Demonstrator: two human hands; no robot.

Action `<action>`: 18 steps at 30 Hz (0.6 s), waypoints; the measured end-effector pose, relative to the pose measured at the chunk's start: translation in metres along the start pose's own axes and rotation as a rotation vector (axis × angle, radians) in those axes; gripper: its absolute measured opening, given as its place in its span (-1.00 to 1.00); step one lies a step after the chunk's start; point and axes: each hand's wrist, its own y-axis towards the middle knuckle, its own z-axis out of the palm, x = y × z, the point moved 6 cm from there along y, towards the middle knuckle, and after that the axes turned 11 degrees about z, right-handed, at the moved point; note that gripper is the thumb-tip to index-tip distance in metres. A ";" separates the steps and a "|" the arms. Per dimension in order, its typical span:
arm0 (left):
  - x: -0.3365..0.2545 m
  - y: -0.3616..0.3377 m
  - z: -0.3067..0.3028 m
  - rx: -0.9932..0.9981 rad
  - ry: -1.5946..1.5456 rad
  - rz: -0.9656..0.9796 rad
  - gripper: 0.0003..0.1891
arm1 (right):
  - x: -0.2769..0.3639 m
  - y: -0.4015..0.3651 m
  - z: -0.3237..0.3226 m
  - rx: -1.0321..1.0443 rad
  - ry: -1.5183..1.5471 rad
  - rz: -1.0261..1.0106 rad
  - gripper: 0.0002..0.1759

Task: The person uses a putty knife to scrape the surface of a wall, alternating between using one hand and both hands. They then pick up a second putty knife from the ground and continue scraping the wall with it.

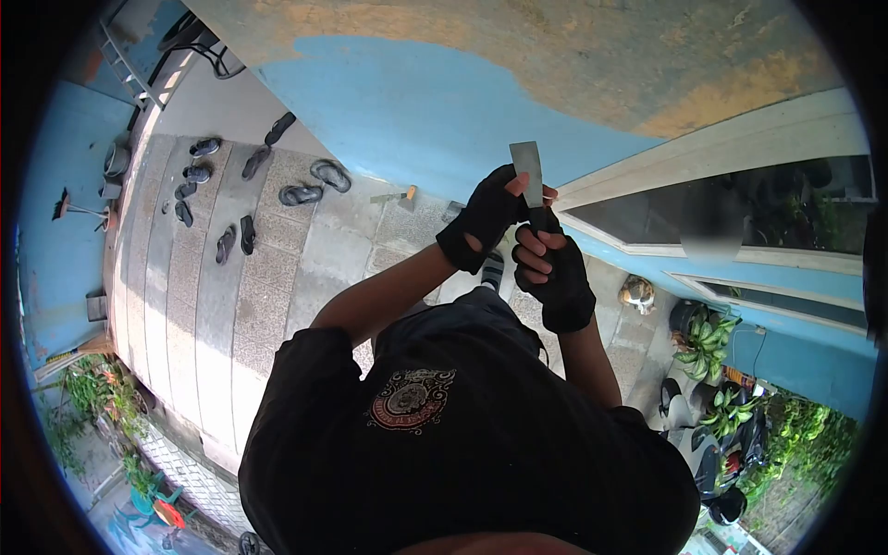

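Note:
A putty knife point(528, 165) with a wide metal blade and a dark handle is held up in front of the wall. My right hand point(555, 276), in a black fingerless glove, is closed around its handle. My left hand point(495, 211), gloved the same way, pinches the blade near its lower part, thumb resting on the metal. Beyond the hands is the blue wall point(416, 116), whose upper area shows a bare brown and tan patch. On the floor by the wall's foot lies a second flat-bladed tool point(408, 193) with a yellowish handle.
Several pairs of sandals point(301, 194) lie on the tiled floor to the left. A window point(731, 203) with a pale frame is at the right. Potted plants point(708, 344), a motorbike point(708, 453) and a wrapped bundle point(637, 293) stand lower right. A ladder point(129, 60) leans upper left.

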 end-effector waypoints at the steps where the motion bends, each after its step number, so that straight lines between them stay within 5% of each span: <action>1: 0.008 0.010 0.006 0.001 -0.096 -0.023 -0.50 | 0.011 -0.002 0.000 -0.004 -0.002 0.025 -0.71; 8: 0.053 0.085 0.035 -0.170 -0.507 0.078 -0.42 | 0.107 -0.007 -0.012 -0.426 -0.638 0.065 -0.76; 13: 0.074 0.120 0.025 -0.217 -0.600 0.181 -0.44 | 0.140 0.000 -0.029 -0.522 -0.863 0.139 -0.84; 15: 0.081 0.129 0.027 -0.247 -0.734 0.147 -0.43 | 0.157 0.001 -0.035 -0.691 -1.233 0.019 -0.84; 16: 0.080 0.134 0.027 -0.255 -0.744 0.166 -0.43 | 0.161 0.004 -0.037 -0.685 -1.250 0.036 -0.84; 18: 0.081 0.139 0.023 -0.298 -0.733 0.211 -0.43 | 0.172 0.012 -0.025 -0.651 -1.781 -0.167 -0.78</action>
